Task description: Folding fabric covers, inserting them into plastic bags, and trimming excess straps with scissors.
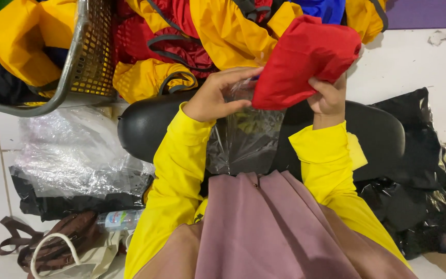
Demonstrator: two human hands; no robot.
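The right hand (pixel 329 98) grips the folded red garment (pixel 305 59) at its lower edge while the left hand (pixel 218 95) pinches open the mouth of the clear plastic bag (pixel 243 137), apparently to admit it, above the black seat (pixel 145 124), with piled yellow-and-red jackets (pixel 223 31) beyond.

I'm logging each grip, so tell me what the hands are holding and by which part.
Right hand grips the folded red garment at its lower edge; left hand pinches the top rim of the clear plastic bag.
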